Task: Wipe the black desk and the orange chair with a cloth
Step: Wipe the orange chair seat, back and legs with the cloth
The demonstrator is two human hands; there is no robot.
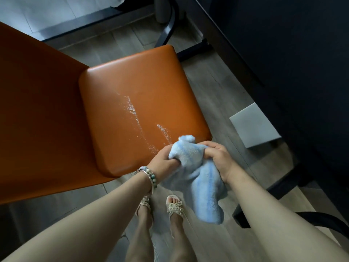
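Observation:
An orange chair (132,91) fills the left and middle of the head view, its backrest at the left and its seat toward the right. White dusty streaks (132,110) run across the seat toward its near corner. A fluffy light-blue cloth (200,178) hangs just off that near corner, bunched at the top. My left hand (164,161) grips the cloth from the left, a beaded bracelet on its wrist. My right hand (219,157) grips the cloth's top from the right. The black desk (292,53) stands at the right, its top dark.
A pale grey box (253,125) sits on the wooden floor under the desk edge. Black chair or desk legs (168,29) cross the floor at the top and lower right. My sandalled feet (160,207) stand below the cloth.

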